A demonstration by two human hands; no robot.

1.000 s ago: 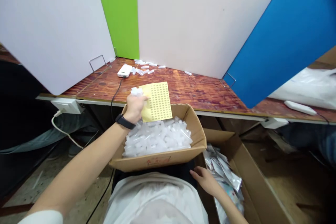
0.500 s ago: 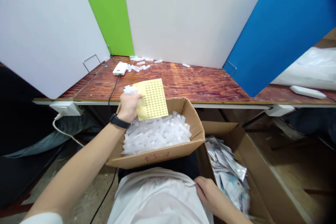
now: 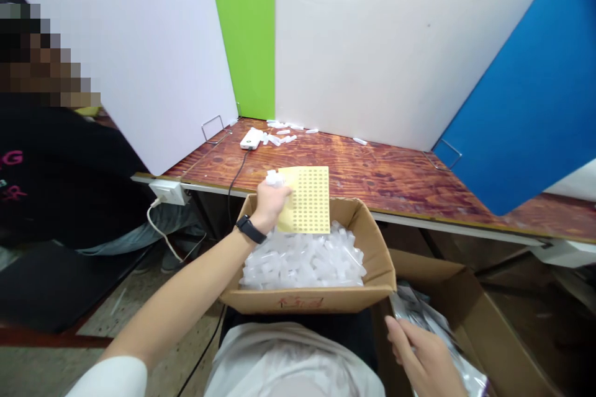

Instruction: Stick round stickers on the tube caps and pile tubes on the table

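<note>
My left hand [image 3: 272,203], with a black watch on its wrist, is closed on a yellow sticker sheet [image 3: 311,201] covered in rows of small dark oval marks. In the same grip, several small whitish plastic tubes [image 3: 274,178] stick out above the fingers. The sheet hangs over an open cardboard box [image 3: 307,302] on my lap, which holds a heap of similar translucent tubes [image 3: 307,260]. My right hand [image 3: 421,350] is beside that box, over a second carton. Its fingers are curled in, and nothing shows between them.
Silvery packets [image 3: 428,313] lie in the larger carton [image 3: 488,329] at right. On the wooden table [image 3: 372,180] are loose tubes [image 3: 282,133] and a white device [image 3: 251,138] with a black cable. White, green and blue panels [image 3: 507,105] stand behind. A person [image 3: 60,167] sits at left.
The view has swung left and up, bringing the seated person into view. My right hand has left my shirt hem and moved right over the carton. My left hand still holds the sheet and tubes.
</note>
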